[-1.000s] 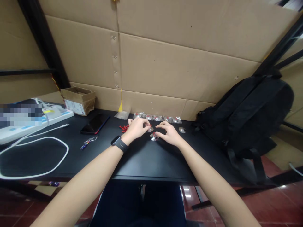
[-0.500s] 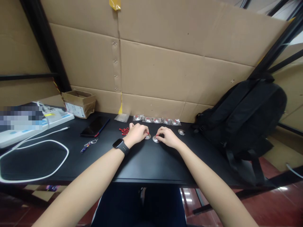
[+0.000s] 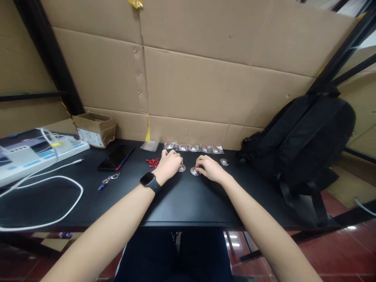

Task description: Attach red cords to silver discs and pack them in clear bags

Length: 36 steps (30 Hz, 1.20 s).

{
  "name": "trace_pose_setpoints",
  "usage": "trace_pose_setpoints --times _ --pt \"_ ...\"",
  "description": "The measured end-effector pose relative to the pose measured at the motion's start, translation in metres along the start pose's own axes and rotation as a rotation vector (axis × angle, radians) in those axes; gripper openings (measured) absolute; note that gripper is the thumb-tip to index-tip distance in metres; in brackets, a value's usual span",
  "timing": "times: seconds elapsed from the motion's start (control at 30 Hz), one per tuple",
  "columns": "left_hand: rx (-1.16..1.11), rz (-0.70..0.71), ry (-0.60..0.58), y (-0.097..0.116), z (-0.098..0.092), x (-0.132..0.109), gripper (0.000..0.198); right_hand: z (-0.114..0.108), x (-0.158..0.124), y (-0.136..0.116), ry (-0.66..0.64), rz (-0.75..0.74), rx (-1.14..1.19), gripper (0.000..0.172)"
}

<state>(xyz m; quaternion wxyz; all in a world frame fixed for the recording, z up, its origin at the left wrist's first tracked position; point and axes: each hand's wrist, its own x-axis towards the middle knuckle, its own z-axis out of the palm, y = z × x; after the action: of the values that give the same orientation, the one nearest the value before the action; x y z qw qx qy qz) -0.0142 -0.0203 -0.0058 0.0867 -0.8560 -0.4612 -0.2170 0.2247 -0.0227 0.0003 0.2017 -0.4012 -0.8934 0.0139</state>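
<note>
My left hand (image 3: 169, 164), with a black watch on the wrist, is curled shut on a small silver disc (image 3: 182, 168) lying on the black table (image 3: 182, 199). My right hand (image 3: 209, 168) pinches a second silver disc (image 3: 194, 171) with a bit of red at it. A third silver disc (image 3: 225, 161) lies alone to the right. Behind the hands runs a row of small clear bags (image 3: 194, 148) holding more discs. A little heap of red pieces (image 3: 152, 161) lies left of my left hand.
A black backpack (image 3: 305, 137) leans at the right. To the left are a phone (image 3: 116, 157), keys (image 3: 108, 181), a white cable (image 3: 44, 203), a white device (image 3: 32, 152) and a small cardboard box (image 3: 94, 128). Cardboard sheets (image 3: 205, 74) wall off the back.
Both hands have closed in on the two discs; the right hand's fingers, spread a second ago, now pinch its disc. The view shifted slightly.
</note>
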Motion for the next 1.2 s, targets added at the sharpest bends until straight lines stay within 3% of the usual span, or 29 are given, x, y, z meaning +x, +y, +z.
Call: trace_pose_setpoints --times 0.13,0.33,0.47,0.53,0.67,0.8,1.07,1.2 --pt "0.075 0.039 0.074 0.001 -0.002 -0.002 0.015 -0.006 0.001 -0.005 0.075 -0.017 0.012 0.009" --pt "0.033 0.078 0.176 0.011 -0.013 -0.002 0.019 -0.015 0.006 -0.013 0.409 0.004 0.115 0.013" --pt "-0.038 0.060 0.263 0.017 -0.022 -0.001 0.017 -0.016 0.002 -0.007 0.237 -0.027 -0.027 0.009" --pt "-0.094 0.014 0.299 0.017 -0.025 0.000 0.015 -0.018 0.000 0.000 0.223 -0.001 -0.080 0.010" --pt "-0.288 -0.116 0.327 0.013 -0.022 0.002 0.016 -0.021 -0.001 0.010 0.334 0.035 -0.007 0.011" --pt "-0.551 -0.236 0.314 0.010 -0.009 0.008 0.018 -0.020 0.002 0.002 0.437 0.030 0.154 0.010" --pt "-1.216 -0.311 0.202 0.019 0.010 0.014 0.029 -0.013 0.009 -0.035 0.599 0.007 0.334 0.010" --pt "-1.374 -0.283 0.161 0.027 0.011 0.012 0.033 -0.005 0.009 -0.042 0.610 0.017 0.433 0.012"
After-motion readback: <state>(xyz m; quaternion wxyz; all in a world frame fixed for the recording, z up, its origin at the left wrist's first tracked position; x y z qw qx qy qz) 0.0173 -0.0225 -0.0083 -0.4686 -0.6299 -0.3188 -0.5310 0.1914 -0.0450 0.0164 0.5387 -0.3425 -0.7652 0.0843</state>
